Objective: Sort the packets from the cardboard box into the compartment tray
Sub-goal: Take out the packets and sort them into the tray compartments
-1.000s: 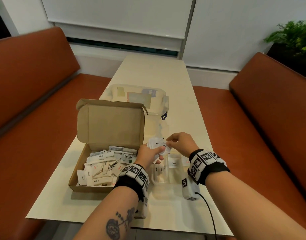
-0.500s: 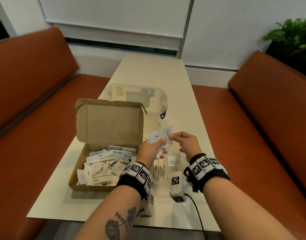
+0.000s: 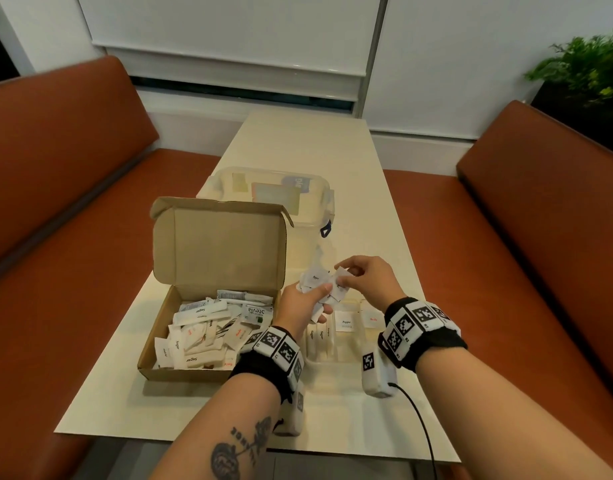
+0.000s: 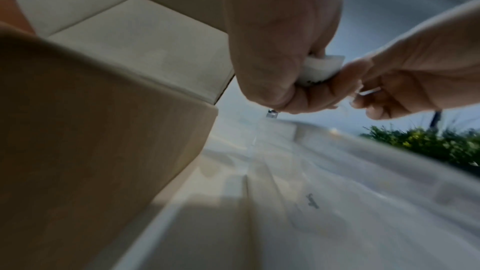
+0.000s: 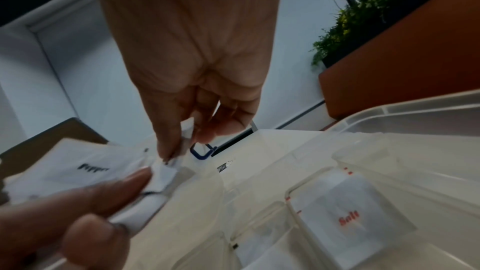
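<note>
Long cream table [image 3: 298, 154] runs away from the viewer, orange-brown bench seats [image 3: 55, 174] on both sides, white wall w/ roller blinds at the far end, green plant [image 3: 589, 67] far right.

Far of the work area: clear lidded tub [image 3: 270, 192] w/ a blue clip, standing just behind the open cardboard box [image 3: 208, 306]. The box's raised lid hides part of the tub. Both wrists carry black bands w/ square-code markers; a black cable trails off the right one toward the near edge.

Box sits left, near half of table, full of loose white packets (some read "Sugar", one "Stevia"). The clear compartment tray [image 3: 336, 341] lies just right of it, mostly under the hands; long sachets stand in its left slot, a "Pepper" packet [image 3: 346, 322] in the middle, a "Salt" packet [image 5: 350, 219] to the right.

Left hand [image 3: 303, 306], fingers curled, grips a crumpled bunch of packets [image 3: 319, 282] above the tray, top one marked "Pepper". Right hand [image 3: 367, 278] pinches one packet from that bunch betw. thumb and fingertips, other fingers loosely bent.
</note>
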Demonstrator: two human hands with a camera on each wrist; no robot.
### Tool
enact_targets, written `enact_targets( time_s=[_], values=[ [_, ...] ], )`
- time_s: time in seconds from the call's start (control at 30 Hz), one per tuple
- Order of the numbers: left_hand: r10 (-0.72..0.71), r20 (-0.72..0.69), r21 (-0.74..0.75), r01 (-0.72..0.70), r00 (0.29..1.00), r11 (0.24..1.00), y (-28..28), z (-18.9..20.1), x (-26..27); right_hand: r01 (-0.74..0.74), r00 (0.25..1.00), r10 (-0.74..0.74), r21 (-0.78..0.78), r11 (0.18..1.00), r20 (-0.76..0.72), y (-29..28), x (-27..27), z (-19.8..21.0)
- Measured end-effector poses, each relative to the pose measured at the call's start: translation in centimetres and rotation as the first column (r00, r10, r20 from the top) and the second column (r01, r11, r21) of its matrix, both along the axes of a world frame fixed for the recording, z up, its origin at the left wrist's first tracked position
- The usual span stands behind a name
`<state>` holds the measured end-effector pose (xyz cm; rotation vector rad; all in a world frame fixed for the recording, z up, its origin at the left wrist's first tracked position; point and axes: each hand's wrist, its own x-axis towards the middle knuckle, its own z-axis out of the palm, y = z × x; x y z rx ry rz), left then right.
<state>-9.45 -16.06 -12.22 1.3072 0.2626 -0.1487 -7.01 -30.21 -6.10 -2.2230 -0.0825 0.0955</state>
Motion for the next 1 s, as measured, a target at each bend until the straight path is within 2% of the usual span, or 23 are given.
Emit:
enact_targets(
  time_s=[0.1,0.3,0.43,0.63,1.0],
  values=[
    [0.013,-0.007,-0.029,-0.014,1.000,0.999,0.1,0.1,0.0,-0.039,0.998,0.040,0.021,0.999,-0.057,-0.5,-0.3,-0.4],
    [0.039,-0.021,0.004,-0.039,0.999,0.999,-0.1,-0.3,-0.4,-0.081,0.990,0.074,-0.052,0.995,-0.119,-0.8,-0.5,-0.6],
    [0.123,-0.024,-0.053,-0.124,0.992,0.991,0.4,-0.4,-0.6,-0.068,0.992,0.048,-0.171,0.983,-0.118,-1.6,-0.4,-1.1],
    [0.095,-0.032,-0.024,-0.096,0.995,0.995,0.4,0.0,-0.5,-0.128,0.986,0.074,-0.400,0.907,-0.148,-0.9,-0.8,-2.7],
    [0.059,-0.012,0.016,-0.058,0.998,0.998,0.5,-0.3,-0.3,-0.197,0.977,0.103,-0.600,0.775,-0.188,0.1,-0.2,-3.7]
  ],
)
